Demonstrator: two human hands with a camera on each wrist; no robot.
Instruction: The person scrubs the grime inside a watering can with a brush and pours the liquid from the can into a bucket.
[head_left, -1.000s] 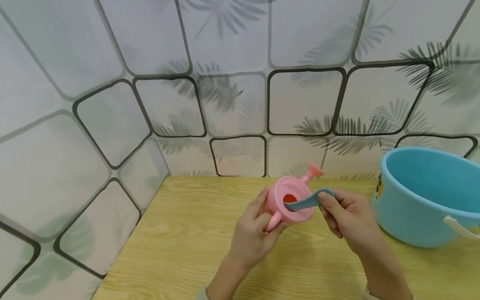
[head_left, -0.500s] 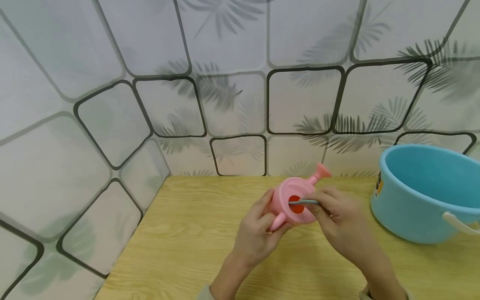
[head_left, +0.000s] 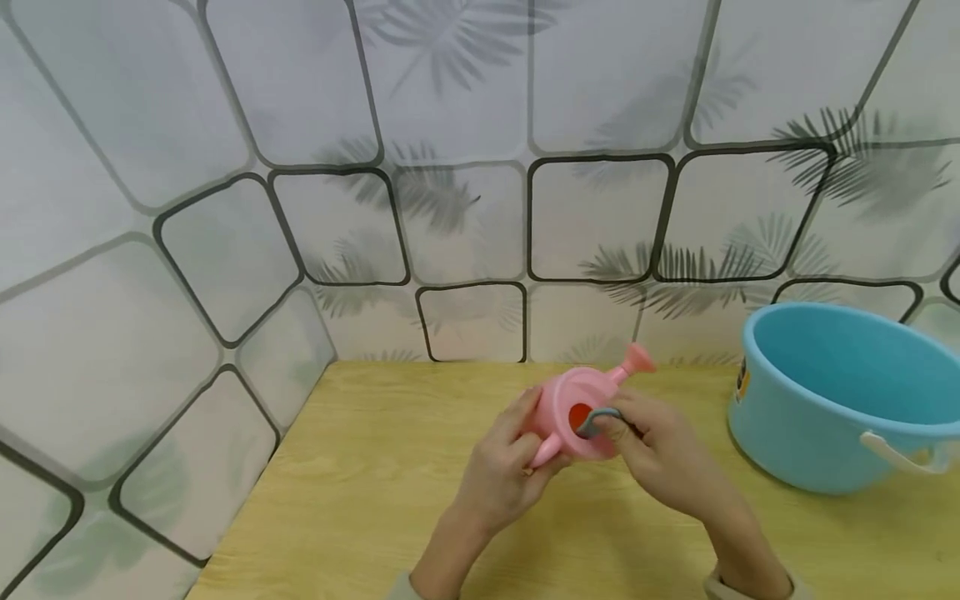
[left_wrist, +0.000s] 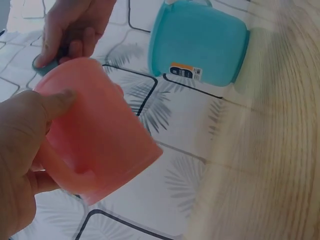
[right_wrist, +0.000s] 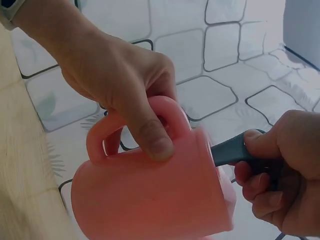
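Note:
A small pink toy watering can is held tilted above the table, its spout toward the back right. My left hand grips it at the handle, the thumb lying on the body in the right wrist view. In my right hand is a flat blue-grey handle, pinched between thumb and fingers. The handle's far end goes into the can's round opening, so the head of this tool is hidden. Red shows inside the opening; whether it is contents or lining I cannot tell. The can's side fills the middle of the left wrist view.
At the right stands a light-blue bucket with a white handle hanging at its front. The wooden table meets a patterned wall at the back and on the left.
The right hand has moved left, closer to the can's mouth, and the blue-grey tool has turned, with less of it showing. The left hand keeps its grip on the watering can.

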